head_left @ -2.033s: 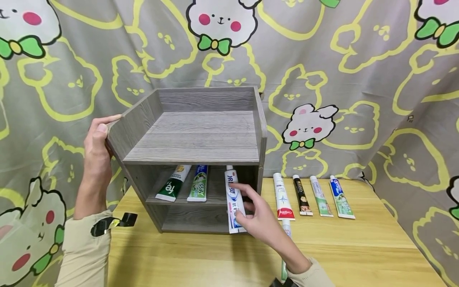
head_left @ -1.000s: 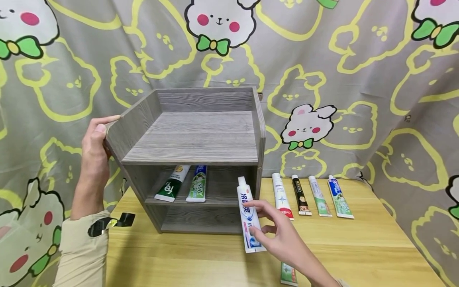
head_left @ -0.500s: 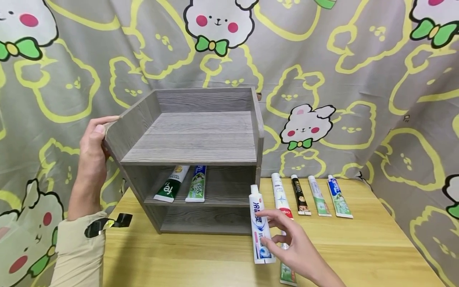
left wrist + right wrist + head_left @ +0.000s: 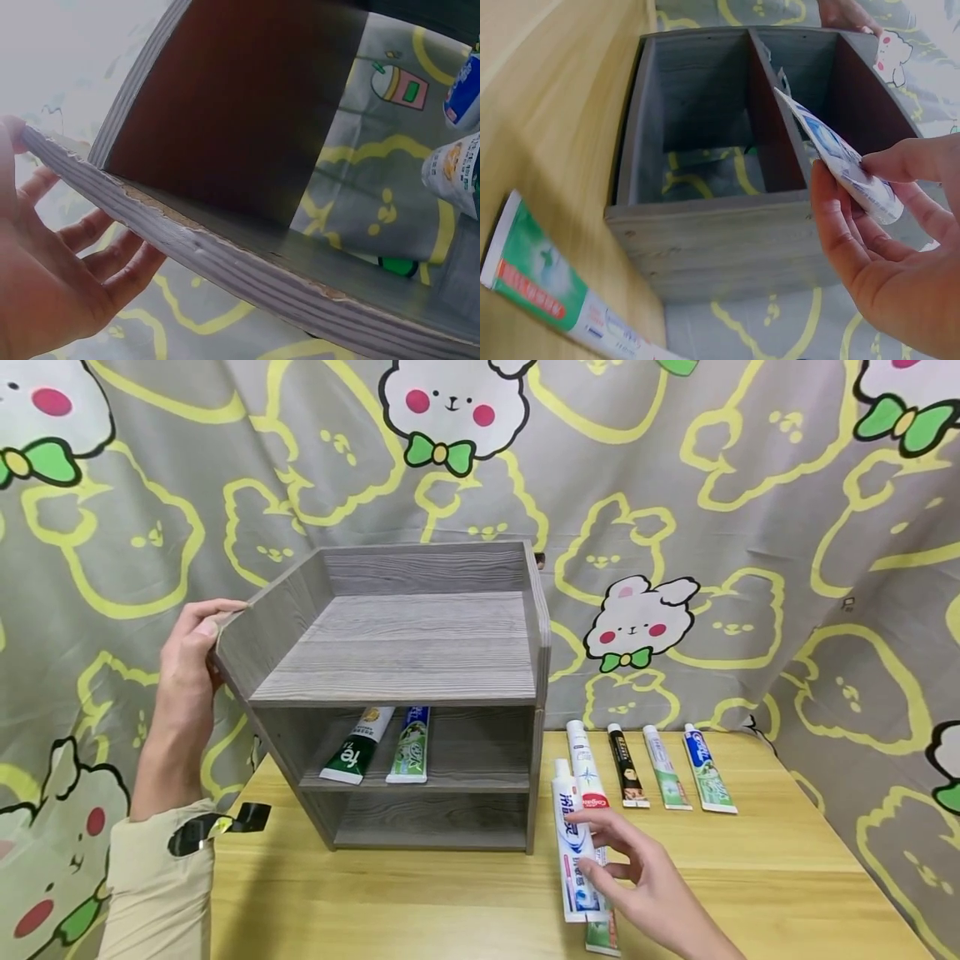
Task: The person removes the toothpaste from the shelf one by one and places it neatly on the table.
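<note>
My left hand [image 4: 183, 685] grips the upper left side panel of a grey wooden shelf unit [image 4: 405, 647]; in the left wrist view its fingers [image 4: 124, 262] lie along the panel's edge. My right hand [image 4: 637, 872] pinches a white and blue toothpaste tube [image 4: 573, 835] between thumb and fingers, cap pointing away, to the right of the unit. In the right wrist view that tube [image 4: 847, 165] is tilted, held off the table. On the middle shelf lie a dark green and white tube [image 4: 358, 747] and a blue and green tube [image 4: 410, 747].
Right of the unit, a red and white Colgate tube [image 4: 585, 764], a black tube [image 4: 628, 768], a pale green tube [image 4: 666, 768] and a blue-green tube [image 4: 708, 768] lie in a row on the wooden table [image 4: 787, 868]. Another green-ended tube [image 4: 602, 937] lies nearer, partly hidden. A patterned curtain [image 4: 637, 527] hangs behind.
My right hand has drawn the white and blue tube out from the front of the middle shelf and rightward, over the table tubes. My left hand stays on the side panel.
</note>
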`<state>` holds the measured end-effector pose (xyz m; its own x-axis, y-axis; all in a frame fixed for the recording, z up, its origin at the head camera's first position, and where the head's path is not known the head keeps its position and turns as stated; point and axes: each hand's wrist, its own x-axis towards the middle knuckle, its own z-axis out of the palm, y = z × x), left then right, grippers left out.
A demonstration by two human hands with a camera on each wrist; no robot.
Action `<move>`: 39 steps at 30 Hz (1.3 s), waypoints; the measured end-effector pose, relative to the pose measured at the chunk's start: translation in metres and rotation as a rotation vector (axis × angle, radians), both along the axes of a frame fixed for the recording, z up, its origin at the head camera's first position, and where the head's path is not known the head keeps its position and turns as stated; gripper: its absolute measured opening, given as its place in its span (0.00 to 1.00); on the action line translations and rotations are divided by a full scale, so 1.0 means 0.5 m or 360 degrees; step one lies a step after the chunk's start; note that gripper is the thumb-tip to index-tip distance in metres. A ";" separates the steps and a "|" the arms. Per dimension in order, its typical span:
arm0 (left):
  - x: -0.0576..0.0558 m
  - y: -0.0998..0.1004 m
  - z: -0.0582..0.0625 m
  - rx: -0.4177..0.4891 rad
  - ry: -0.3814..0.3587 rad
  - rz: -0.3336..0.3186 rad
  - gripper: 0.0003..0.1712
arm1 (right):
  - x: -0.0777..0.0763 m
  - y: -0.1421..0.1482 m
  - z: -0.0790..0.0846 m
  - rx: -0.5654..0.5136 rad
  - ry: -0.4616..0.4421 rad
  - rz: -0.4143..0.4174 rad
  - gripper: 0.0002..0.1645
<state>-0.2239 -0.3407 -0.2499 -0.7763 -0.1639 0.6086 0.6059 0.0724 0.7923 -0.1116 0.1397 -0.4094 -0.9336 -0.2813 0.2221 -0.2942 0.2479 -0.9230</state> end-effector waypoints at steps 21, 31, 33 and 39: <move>-0.007 0.000 0.019 -0.0023 0.0033 0.0020 0.17 | -0.009 0.074 -0.069 0.0117 -0.0087 -0.0244 0.27; -0.012 -0.008 0.010 0.0009 0.0054 0.0008 0.17 | -0.022 0.131 -0.110 0.0271 -0.0095 -0.0285 0.29; -0.015 -0.007 0.008 0.0012 0.0059 0.0012 0.17 | -0.024 0.140 -0.116 0.0310 -0.0157 -0.0304 0.31; -0.018 -0.005 0.005 -0.0006 0.0093 0.0056 0.18 | -0.027 0.158 -0.132 0.0333 -0.0472 -0.0320 0.33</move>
